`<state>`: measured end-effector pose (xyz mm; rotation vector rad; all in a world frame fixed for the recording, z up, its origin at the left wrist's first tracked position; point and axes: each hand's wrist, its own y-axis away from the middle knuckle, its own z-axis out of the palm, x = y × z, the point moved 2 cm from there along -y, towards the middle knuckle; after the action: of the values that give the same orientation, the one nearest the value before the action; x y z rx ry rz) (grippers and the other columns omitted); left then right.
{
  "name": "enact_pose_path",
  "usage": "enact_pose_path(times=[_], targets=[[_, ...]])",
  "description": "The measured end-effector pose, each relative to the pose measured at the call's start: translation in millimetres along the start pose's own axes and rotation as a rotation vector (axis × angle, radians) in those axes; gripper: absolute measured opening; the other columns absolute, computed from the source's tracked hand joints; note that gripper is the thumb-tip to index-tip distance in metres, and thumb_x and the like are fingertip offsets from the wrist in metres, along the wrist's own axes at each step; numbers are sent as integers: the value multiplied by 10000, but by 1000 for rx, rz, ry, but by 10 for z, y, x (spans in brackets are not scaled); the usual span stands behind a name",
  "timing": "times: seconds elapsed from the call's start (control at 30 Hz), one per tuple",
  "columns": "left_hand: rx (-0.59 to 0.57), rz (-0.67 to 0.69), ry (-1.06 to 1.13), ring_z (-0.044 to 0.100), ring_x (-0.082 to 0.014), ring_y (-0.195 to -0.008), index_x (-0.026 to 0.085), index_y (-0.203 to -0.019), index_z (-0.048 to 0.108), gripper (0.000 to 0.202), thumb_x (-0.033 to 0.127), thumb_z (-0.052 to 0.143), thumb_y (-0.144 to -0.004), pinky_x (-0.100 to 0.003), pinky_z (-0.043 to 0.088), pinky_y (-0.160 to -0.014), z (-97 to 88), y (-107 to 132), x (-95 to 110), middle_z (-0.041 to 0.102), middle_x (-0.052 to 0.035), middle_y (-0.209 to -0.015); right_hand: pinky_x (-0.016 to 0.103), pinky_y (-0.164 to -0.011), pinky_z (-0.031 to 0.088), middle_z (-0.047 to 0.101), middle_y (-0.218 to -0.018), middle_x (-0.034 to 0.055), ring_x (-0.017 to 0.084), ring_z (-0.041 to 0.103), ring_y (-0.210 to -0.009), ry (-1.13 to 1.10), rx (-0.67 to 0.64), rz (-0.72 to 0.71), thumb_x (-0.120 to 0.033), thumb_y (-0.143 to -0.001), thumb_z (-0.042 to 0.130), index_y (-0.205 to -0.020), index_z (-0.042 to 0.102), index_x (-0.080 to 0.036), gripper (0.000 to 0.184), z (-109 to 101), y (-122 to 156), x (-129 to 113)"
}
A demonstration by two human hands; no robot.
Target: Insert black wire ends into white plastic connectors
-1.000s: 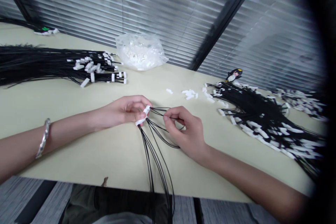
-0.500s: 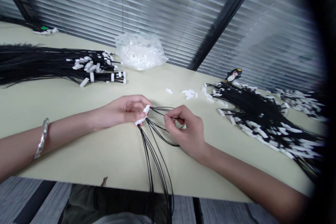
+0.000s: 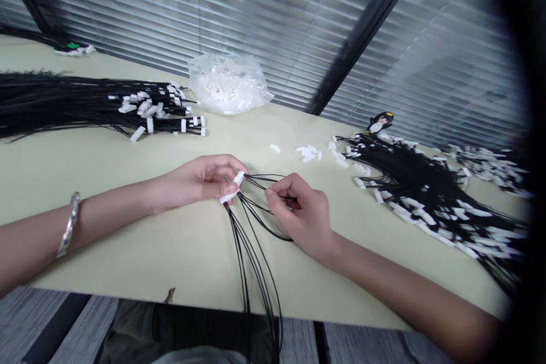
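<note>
White plastic wire connectors [image 3: 232,188] are pinched between the thumb and fingers of my left hand [image 3: 209,179]. Thin black wires [image 3: 251,239] run out of them, some hanging down over the table's front edge, others looping right. My right hand [image 3: 301,207] is closed on the black wires to the right of the connectors, thumb against forefinger. How many wires it grips is hidden by the fingers.
A clear plastic bag [image 3: 230,85] of small white pieces stands at the back. Black wire bundles with white connectors lie left [image 3: 63,102] and right [image 3: 418,182]. Loose white connectors [image 3: 307,153] lie mid-table [image 3: 128,250]. A small penguin-like figure [image 3: 379,123] stands behind the right bundle.
My right hand has shifted very slightly along the wires, its fingers curling a little closer. My left hand holds the connectors in the same place.
</note>
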<state>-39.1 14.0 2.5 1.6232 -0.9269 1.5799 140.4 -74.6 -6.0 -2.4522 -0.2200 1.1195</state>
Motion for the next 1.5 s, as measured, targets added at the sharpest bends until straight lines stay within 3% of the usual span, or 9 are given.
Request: enact_pose_path(times=[0.87,1.33,1.5], targets=[[18,-13,-17,577,-117,-710,151,-1065,507,260,193,569,-816,-275,481,-695,-3,2,17,570,-11,-820,22,-453,266,437,-534,-30,-58,311,-480,21,17,42,-276,-783,493,-707,474,-87,205,-10,-5,-33],[-11,35,-12,578,-120,-698,164,-996,469,205,169,573,-819,-304,460,-696,4,10,23,563,5,-781,9,-482,287,467,-563,-42,-68,343,-496,36,23,-47,-256,-793,500,-750,495,-105,157,-2,2,-16],[-2,71,-20,575,-111,-679,140,-986,515,208,161,599,-797,-289,473,-682,-5,0,-13,574,-8,-780,31,-496,281,473,-568,-44,-60,345,-507,166,-17,-124,-268,-807,498,-789,545,-130,146,16,17,-21]])
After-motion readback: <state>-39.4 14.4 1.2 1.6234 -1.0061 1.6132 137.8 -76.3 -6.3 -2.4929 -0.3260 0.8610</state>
